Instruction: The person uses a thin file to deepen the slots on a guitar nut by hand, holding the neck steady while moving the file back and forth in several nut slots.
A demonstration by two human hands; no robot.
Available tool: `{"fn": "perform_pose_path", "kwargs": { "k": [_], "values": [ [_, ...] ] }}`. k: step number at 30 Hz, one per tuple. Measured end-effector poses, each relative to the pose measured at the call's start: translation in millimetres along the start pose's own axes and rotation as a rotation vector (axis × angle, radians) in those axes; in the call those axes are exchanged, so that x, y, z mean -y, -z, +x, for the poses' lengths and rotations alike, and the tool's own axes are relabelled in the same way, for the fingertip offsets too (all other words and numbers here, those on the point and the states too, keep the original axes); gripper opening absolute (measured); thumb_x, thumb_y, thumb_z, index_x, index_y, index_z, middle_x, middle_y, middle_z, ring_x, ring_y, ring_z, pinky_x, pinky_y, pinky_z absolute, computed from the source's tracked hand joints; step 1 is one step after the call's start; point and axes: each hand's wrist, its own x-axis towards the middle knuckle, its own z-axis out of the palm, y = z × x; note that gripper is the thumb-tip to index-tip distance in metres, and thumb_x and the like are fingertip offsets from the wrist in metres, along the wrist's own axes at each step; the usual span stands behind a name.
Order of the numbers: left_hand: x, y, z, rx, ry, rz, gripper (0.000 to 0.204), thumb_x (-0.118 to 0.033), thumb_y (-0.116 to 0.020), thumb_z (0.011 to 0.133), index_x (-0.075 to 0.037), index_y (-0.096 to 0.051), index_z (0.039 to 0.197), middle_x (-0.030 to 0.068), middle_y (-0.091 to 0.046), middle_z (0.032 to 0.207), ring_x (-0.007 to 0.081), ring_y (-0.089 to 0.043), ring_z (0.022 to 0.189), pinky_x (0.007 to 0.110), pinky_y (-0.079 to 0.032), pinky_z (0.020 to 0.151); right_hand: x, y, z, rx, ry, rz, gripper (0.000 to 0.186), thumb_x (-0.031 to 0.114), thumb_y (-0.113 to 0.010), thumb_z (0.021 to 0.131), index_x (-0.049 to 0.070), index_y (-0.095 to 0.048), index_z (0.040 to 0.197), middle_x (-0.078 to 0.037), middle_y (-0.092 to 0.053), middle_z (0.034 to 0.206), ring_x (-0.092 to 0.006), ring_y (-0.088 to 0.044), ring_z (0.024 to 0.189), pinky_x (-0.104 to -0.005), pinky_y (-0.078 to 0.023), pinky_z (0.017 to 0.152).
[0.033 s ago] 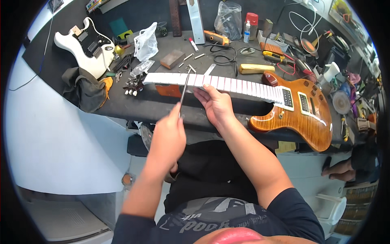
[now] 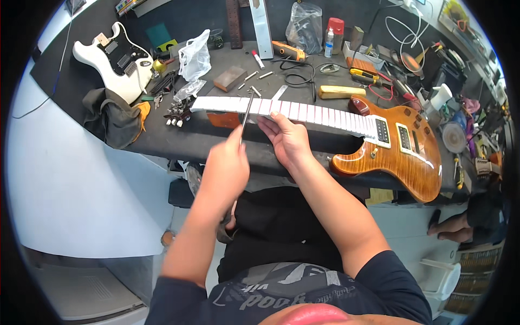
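An amber-brown electric guitar [image 2: 398,168] lies face up on the dark bench, its body to the right. White tape with thin crosswise lines covers the fretboard [image 2: 319,114]. The headstock with its tuners [image 2: 176,115] points left. My left hand [image 2: 225,170] is closed round a slim metal file [image 2: 247,115], whose far end crosses the taped fretboard toward the headstock end. Its surface detail is too fine to make out. My right hand [image 2: 290,142] grips the neck from the near side, thumb on the tape, fingers partly hidden below. An orange-brown block [image 2: 223,119] sits under the neck.
Beyond the neck lie a brown block [image 2: 229,79], several short metal rods [image 2: 265,75] and a yellow-handled tool [image 2: 339,92]. A white guitar body [image 2: 115,70] and dark cloth [image 2: 111,116] rest at left. Tools and cables crowd the right. Another person's legs [image 2: 460,227] show at far right.
My left hand has moved slightly forward, toward the neck, with the file in it. My right hand keeps its hold on the neck.
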Motion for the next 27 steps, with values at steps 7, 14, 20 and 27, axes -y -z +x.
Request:
{"fn": "perform_pose_path", "kwargs": {
  "k": [7, 14, 20, 27],
  "values": [
    [5.8, -6.3, 6.7, -0.033, -0.08, -0.052, 0.039, -0.004, -0.059, 0.107, 0.005, -0.066, 0.144, 0.0349, -0.075, 0.115, 0.0477, -0.076, 0.108, 0.048, -0.058, 0.094, 3.5, 1.3, 2.5, -0.012, 0.005, 0.007, 0.035, 0.011, -0.072, 0.107, -0.008, -0.067, 0.135, -0.019, -0.073, 0.135, -0.0329, -0.071, 0.127, -0.0523, -0.053, 0.119],
    [-2.9, 0.1, 20.2, -0.035, -0.032, -0.018, 0.038, -0.006, -0.059, 0.107, 0.003, -0.067, 0.143, 0.0337, -0.074, 0.122, 0.0504, -0.072, 0.114, 0.048, -0.058, 0.097, 1.2, -4.1, 3.2, 0.014, -0.005, 0.014, 0.03, 0.009, -0.071, 0.107, -0.009, -0.07, 0.131, -0.018, -0.076, 0.129, -0.0319, -0.073, 0.122, -0.0501, -0.055, 0.118],
    [-4.8, 0.5, 14.3, 0.007, -0.007, -0.025, 0.039, -0.005, -0.059, 0.107, 0.003, -0.067, 0.144, 0.035, -0.073, 0.12, 0.0493, -0.074, 0.109, 0.048, -0.058, 0.095, -0.1, 3.0, 4.3, -0.004, 0.0, 0.029, 0.032, 0.01, -0.073, 0.106, -0.01, -0.069, 0.131, -0.02, -0.075, 0.131, -0.0338, -0.072, 0.124, -0.0507, -0.055, 0.118],
    [-1.3, -0.4, -6.0, -0.035, -0.104, -0.019, 0.04, 0.0, -0.06, 0.104, 0.006, -0.063, 0.144, 0.0353, -0.072, 0.095, 0.0549, -0.071, 0.092, 0.056, -0.056, 0.08, -3.8, 3.6, 5.0, -0.011, 0.012, 0.023, 0.03, 0.01, -0.073, 0.106, -0.009, -0.07, 0.129, -0.018, -0.077, 0.128, -0.0311, -0.074, 0.121, -0.0493, -0.056, 0.116]
  ]
}}
